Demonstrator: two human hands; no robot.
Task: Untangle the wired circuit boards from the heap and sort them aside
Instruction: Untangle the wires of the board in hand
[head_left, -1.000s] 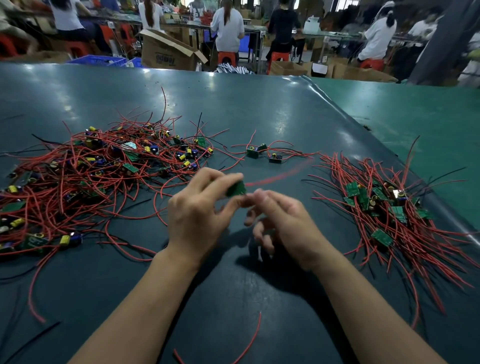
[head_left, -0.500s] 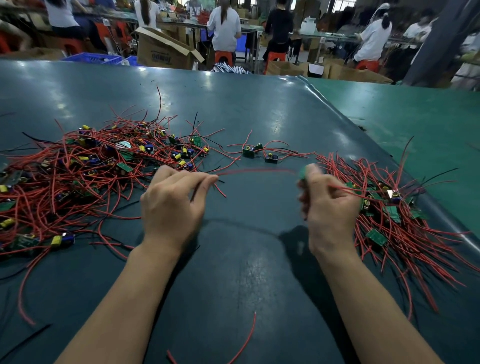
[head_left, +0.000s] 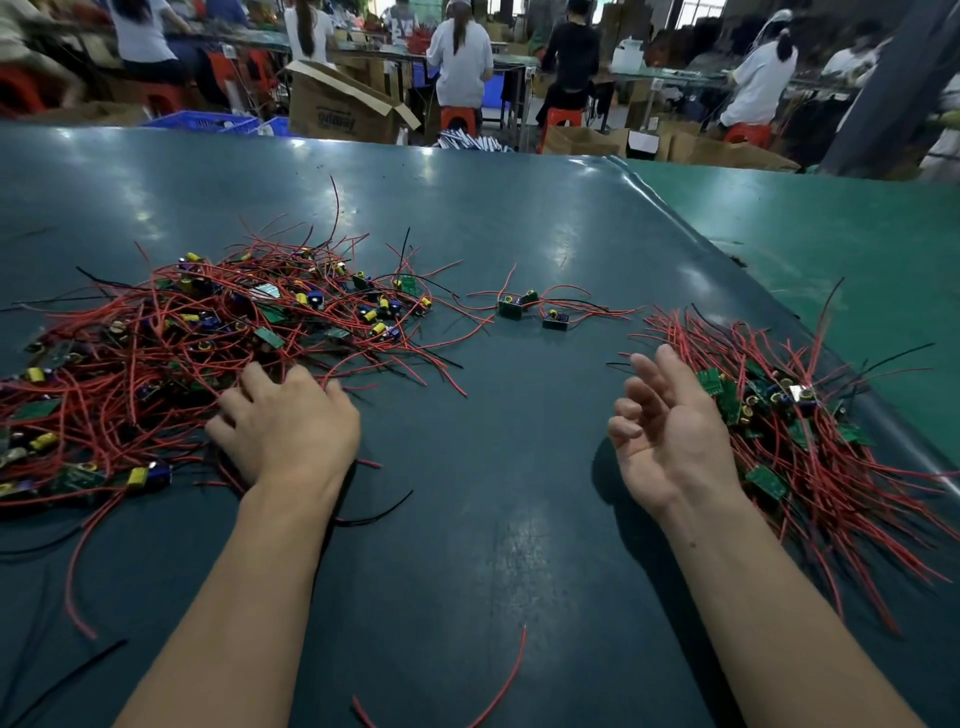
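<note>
Hands apart, left hand (head_left: 291, 426) on heap (head_left: 171, 353), right hand (head_left: 670, 431) palm-up, empty

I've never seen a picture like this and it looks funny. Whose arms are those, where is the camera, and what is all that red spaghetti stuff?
There is no machine here. The arms belong to a person wearing a camera on their head, so you see what they see, looking down at a dark green table.

The red spaghetti is thin wire. Each wire is joined to a little green circuit board. On the left is a big tangled heap waiting to be sorted. On the right is the sorted pile. Between them, farther back, lie a few loose boards.

The left hand rests palm down at the heap's edge, fingers reaching into the wires; whether it has anything in its grip is hidden. The right hand is beside the sorted pile, fingers relaxed, holding nothing.

Behind, other people sit working at tables.
</note>
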